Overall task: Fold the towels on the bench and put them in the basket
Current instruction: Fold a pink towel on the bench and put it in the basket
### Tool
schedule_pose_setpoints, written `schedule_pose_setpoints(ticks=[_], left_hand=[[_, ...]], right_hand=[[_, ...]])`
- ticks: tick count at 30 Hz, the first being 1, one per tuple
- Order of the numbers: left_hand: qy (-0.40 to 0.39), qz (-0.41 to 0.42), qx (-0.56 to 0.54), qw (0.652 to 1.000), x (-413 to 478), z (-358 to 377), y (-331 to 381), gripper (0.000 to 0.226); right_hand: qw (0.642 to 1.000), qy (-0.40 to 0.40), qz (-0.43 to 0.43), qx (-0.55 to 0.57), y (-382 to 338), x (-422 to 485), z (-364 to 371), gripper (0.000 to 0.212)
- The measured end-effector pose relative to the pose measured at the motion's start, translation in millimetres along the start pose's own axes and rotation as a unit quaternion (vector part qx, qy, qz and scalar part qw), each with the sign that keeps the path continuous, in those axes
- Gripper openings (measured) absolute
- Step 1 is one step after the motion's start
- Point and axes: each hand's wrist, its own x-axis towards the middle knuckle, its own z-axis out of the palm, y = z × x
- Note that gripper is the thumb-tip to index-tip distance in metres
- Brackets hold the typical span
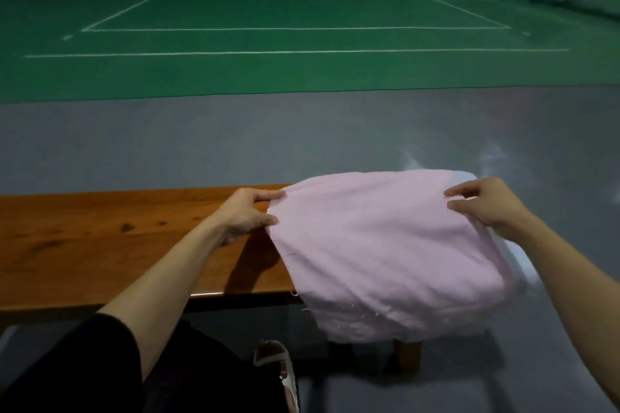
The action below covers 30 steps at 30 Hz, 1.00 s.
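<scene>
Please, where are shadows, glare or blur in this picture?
Head view: dim light; the left hand and arm throw a dark shadow on the bench beside the pink towel; thin glare streak on the bench's front edge; pale reflections on the grey floor; far court blurred.

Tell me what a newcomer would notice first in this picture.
A large pink towel stands out, spread over the right end of the wooden bench. The left hand and the right hand hold its far edge, one at each side. Behind lies a green court with white lines.
</scene>
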Motion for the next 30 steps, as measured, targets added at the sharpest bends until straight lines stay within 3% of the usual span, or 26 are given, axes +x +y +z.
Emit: schedule_pose_setpoints(ticks=[8, 17, 23, 30], left_hand=[[0.091, -0.047, -0.006, 0.995, -22.6, -126.7, -65.2, 0.056], [0.071, -0.053, 0.068, 0.994, -27.0, -257.2, -122.5, 0.054], [0.031, -0.076, 0.111, 0.99, -37.8, -278.6, -130.7, 0.046], [0.108, -0.064, 0.122, 0.985, -80.6, -264.0, -131.0, 0.025]], right_hand=[[0.998, -0.036, -0.019, 0.051, -83.5, -27.1, 123.9, 0.025], [0.998, -0.047, -0.003, 0.053, -180.3, -42.6, 232.9, 0.019], [0.996, -0.028, 0.014, 0.084, -194.5, -60.4, 253.4, 0.022], [0.98, -0.058, 0.026, 0.187, -178.8, -95.8, 232.6, 0.023]])
